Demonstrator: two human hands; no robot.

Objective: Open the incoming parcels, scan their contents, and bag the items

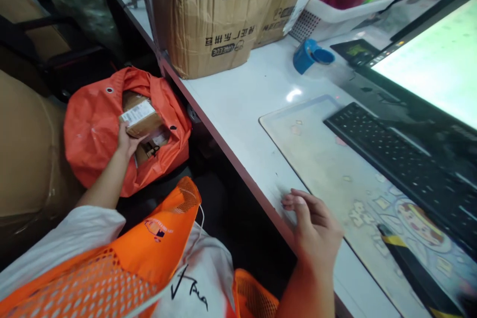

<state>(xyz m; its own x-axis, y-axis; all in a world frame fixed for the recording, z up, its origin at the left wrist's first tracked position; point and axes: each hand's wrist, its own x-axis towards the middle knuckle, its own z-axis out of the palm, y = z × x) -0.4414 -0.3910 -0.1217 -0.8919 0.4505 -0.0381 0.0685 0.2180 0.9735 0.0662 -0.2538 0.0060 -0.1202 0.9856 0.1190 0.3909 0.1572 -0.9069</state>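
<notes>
The bag (91, 129) gapes upward, but the box (147, 123) and left hand (127, 142) crowd its mouth. Over the desk (238, 104), a passage runs between carton (216, 15) and mat (316, 134); the cup (303, 58) stands beyond.

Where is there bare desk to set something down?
Bare desk lies between the printed carton and the mat; the right hand covers part of the strip beside the mat. Crowded: the back, around the white basket, and the right, around the keyboard.

Black keyboard (404, 175) near a lit monitor (436, 64)
</notes>
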